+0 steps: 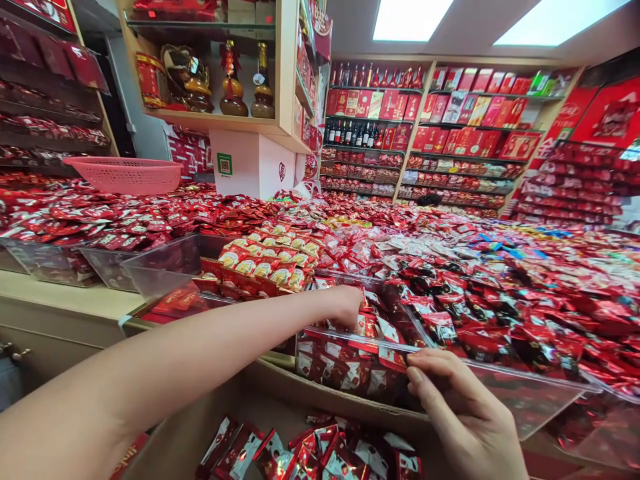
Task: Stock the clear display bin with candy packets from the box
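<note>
My left hand [349,308] reaches down into a clear plastic bin [320,331] of small red-and-white wrapped sweets [367,327]. Its fingers are hidden among the packets, so what they grasp does not show. At the front rim of this bin, the thumb and forefinger of my right hand [467,407] pinch the edge of a red-and-white sweet packet [393,357]. Below both hands stands an open cardboard box [280,380], with a loose heap of similar shiny red packets [320,457] in it.
Left of the bin, round-printed gold packets [265,267] stand in rows in another clear bin [165,267]. Dark red packets [475,327] fill the bin at right. A pink basket [125,177] rests on the sweets at back left. Shelves [425,133] line the far wall.
</note>
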